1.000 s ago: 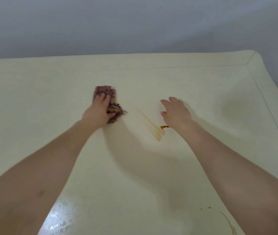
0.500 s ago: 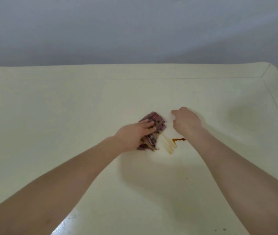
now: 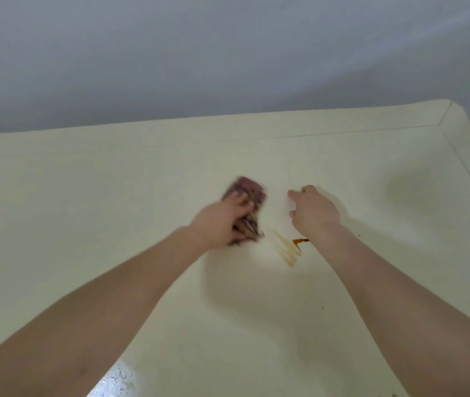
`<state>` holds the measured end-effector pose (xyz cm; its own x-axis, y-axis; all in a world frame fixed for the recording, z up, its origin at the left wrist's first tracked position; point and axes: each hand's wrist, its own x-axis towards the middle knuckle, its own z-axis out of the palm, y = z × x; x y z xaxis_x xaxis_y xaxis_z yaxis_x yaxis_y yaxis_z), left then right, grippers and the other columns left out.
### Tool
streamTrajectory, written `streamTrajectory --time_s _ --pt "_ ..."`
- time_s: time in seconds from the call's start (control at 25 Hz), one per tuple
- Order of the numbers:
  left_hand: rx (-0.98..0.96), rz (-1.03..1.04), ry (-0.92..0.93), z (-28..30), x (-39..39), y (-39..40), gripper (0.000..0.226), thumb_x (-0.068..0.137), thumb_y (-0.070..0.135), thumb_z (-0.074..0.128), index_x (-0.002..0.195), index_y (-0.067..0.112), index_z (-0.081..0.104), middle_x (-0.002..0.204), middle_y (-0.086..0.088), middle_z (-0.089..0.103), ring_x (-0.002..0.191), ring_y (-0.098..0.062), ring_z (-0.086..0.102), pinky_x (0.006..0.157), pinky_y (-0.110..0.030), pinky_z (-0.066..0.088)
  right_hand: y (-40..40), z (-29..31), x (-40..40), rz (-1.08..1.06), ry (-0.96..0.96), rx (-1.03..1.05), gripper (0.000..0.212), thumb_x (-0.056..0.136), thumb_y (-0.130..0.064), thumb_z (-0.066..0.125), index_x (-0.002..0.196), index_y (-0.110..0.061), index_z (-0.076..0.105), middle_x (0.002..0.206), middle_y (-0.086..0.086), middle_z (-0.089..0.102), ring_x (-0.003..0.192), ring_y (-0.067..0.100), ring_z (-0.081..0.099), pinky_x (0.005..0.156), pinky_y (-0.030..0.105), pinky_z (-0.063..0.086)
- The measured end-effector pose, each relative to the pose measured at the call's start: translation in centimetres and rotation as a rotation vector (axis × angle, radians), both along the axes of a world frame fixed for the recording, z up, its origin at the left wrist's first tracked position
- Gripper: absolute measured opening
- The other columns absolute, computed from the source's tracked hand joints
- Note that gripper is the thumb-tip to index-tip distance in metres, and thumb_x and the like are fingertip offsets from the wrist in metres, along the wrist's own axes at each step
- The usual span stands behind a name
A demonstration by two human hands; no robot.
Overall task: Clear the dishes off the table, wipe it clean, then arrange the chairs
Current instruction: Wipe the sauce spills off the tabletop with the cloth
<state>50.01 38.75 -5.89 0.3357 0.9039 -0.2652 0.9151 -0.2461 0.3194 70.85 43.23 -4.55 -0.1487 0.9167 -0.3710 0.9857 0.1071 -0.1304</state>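
Fingers [image 3: 239,200] of the left hand [image 3: 222,222] press a dark cloth [image 3: 246,209], blurred, onto the table [image 3: 84,210].
Brown smear [image 3: 289,249] lies just right of the cloth, its streaks running diagonally; the right hand [image 3: 314,214], loosely curled and apparently empty, rests just beyond it.

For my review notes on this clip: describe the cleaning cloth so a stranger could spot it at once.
On the wide cream-coloured table, look near the middle, just left of the orange-brown sauce smear. The crumpled dark reddish-purple cloth lies under the left hand, whose fingers press on it. It is the only dark, patterned thing on the pale top; the right hand holds nothing.
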Motion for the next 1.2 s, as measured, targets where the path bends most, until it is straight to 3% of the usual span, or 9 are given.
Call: streamTrajectory --time_s 0.12,0.24,0.4,0.48,0.68,0.72,0.92,1.04,1.2 --pt "0.004 -0.077 -0.027 -0.7 -1.1 0.2 0.077 0.088 0.031 0.063 0.150 0.017 0.020 0.159 -0.004 0.010 0.147 -0.016 0.011 0.116 -0.025 0.014 0.0 0.1 0.0 0.014 -0.001 0.008 0.038 0.095 -0.017 0.047 0.133 -0.022 0.045 0.130 0.005 0.041 0.117 0.024 0.049 0.080 0.035 0.046" --pt "0.022 0.234 0.087 -1.1 -4.1 6.7 0.079 0.093 0.038 0.054 0.151 0.008 0.010 0.159 -0.012 0.005 0.147 -0.024 0.005 0.117 -0.029 0.008 0.0 0.0 0.0 0.001 0.004 0.017 0.040 0.096 -0.019 0.047 0.136 -0.023 0.042 0.136 0.005 0.038 0.122 0.023 0.046 0.085 0.036 0.047" --pt "0.042 0.354 0.161 -0.8 -4.1 14.0 0.072 0.094 0.039 0.051 0.149 0.008 0.017 0.158 -0.009 0.014 0.146 -0.025 0.009 0.117 -0.040 0.017 -0.3 -0.3 0.3 0.023 0.045 0.054 0.043 0.096 -0.018 0.047 0.139 -0.023 0.038 0.141 0.004 0.034 0.127 0.021 0.041 0.088 0.036 0.047" --pt "0.055 0.286 0.097 -0.1 -2.5 13.9 0.068 0.093 0.033 0.053 0.148 0.007 0.023 0.156 -0.012 0.019 0.145 -0.025 0.015 0.115 -0.036 0.018 -0.3 0.0 0.5 0.025 0.057 0.046 0.044 0.097 -0.020 0.046 0.140 -0.023 0.037 0.142 0.003 0.032 0.128 0.020 0.040 0.088 0.036 0.048" --pt "0.063 -0.216 0.032 -1.3 0.7 7.2 0.070 0.092 0.026 0.055 0.151 0.015 0.018 0.159 -0.004 0.010 0.147 -0.017 0.010 0.117 -0.025 0.011 -0.4 0.6 0.7 0.050 0.066 0.016 0.047 0.098 -0.021 0.046 0.143 -0.023 0.034 0.145 0.004 0.031 0.131 0.021 0.038 0.089 0.036 0.049" --pt "0.085 -0.212 0.071 -1.4 0.0 8.1 0.071 0.093 0.029 0.054 0.151 0.016 0.016 0.159 -0.005 0.008 0.147 -0.017 0.009 0.116 -0.025 0.012 -0.4 0.6 0.8 0.055 0.066 0.013 0.047 0.098 -0.022 0.046 0.143 -0.023 0.033 0.146 0.003 0.030 0.131 0.020 0.037 0.090 0.036 0.048" --pt "0.041 0.219 0.177 -1.1 -1.7 16.3 0.071 0.093 0.038 0.051 0.149 0.011 0.017 0.158 -0.007 0.013 0.147 -0.023 0.008 0.117 -0.040 0.019 -0.3 -0.1 1.2 0.042 0.102 0.050 0.048 0.097 -0.022 0.047 0.142 -0.026 0.034 0.146 0.002 0.029 0.132 0.019 0.035 0.093 0.037 0.046" --pt "0.066 0.082 0.108 -0.8 2.0 15.9 0.066 0.092 0.025 0.054 0.148 0.008 0.023 0.156 -0.013 0.018 0.145 -0.025 0.013 0.117 -0.034 0.015 -0.2 -0.3 1.4 0.049 0.105 0.061 0.049 0.096 -0.024 0.049 0.143 -0.026 0.034 0.147 0.002 0.030 0.130 0.021 0.039 0.091 0.038 0.048" --pt "0.054 -0.227 -0.010 -0.8 5.5 8.0 0.071 0.088 0.025 0.061 0.148 0.009 0.025 0.157 -0.013 0.018 0.146 -0.022 0.014 0.118 -0.027 0.010 0.0 -0.5 2.1 0.058 0.145 0.016 0.054 0.094 -0.024 0.054 0.144 -0.023 0.035 0.149 0.003 0.032 0.129 0.024 0.044 0.099 0.037 0.042"
